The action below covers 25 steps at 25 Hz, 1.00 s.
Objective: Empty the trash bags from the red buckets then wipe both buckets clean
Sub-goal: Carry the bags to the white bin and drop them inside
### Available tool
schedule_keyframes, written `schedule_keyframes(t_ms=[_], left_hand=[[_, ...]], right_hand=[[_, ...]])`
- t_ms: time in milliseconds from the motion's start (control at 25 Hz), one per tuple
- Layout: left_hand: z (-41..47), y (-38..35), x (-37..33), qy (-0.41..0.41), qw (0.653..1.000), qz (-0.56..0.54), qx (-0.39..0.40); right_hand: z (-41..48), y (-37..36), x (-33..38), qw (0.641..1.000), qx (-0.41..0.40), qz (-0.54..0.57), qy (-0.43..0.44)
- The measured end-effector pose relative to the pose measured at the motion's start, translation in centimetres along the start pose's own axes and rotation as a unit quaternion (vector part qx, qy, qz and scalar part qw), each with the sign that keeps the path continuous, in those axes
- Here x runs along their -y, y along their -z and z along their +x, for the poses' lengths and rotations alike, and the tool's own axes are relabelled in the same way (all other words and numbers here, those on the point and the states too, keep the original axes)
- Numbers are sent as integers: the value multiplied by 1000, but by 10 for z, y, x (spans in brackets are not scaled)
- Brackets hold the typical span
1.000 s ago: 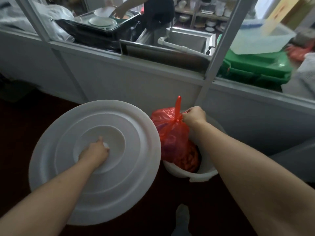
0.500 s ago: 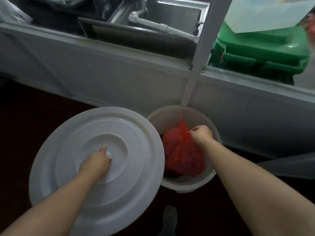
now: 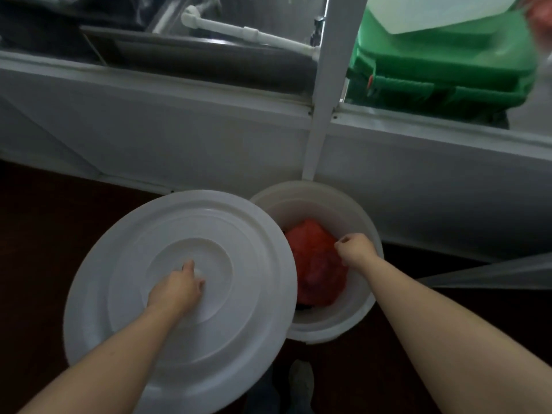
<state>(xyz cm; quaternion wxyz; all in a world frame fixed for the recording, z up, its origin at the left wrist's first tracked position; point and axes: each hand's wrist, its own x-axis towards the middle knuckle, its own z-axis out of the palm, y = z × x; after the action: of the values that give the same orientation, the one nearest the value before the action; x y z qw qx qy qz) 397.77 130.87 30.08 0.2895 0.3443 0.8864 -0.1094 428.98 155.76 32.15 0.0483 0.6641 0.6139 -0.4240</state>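
Note:
A red trash bag lies slumped inside a white bucket that stands on the dark floor against a white partition. My right hand is inside the bucket, fingers curled, just above the bag's right side; whether it still pinches the bag is unclear. My left hand grips the knob at the centre of a large round white lid, held to the left of the bucket and overlapping its left rim.
The white partition with an upright post runs behind the bucket. Beyond it are a white pipe and a green bin. A clear plastic sheet lies at the right. My shoe is below the bucket.
My right hand lowered the red bag from above the rim down into the white bucket, where the bag has slumped. The view tilted downward. The lid stayed in my left hand.

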Motion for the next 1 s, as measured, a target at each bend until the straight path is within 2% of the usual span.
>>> schedule_keyframes(t_ms=[520,800,1000], left_hand=[[61,-17,-119,-172,984,25,39],[90,-60,-204,-271,961,50,14],[116,-97,-255,-294,952,84,11]], right_hand=[[9,1,-36,994,-63,50,-76],[54,-24,-90,991,-68,82,-79],[91,-37,-133,988,-58,111,-85]])
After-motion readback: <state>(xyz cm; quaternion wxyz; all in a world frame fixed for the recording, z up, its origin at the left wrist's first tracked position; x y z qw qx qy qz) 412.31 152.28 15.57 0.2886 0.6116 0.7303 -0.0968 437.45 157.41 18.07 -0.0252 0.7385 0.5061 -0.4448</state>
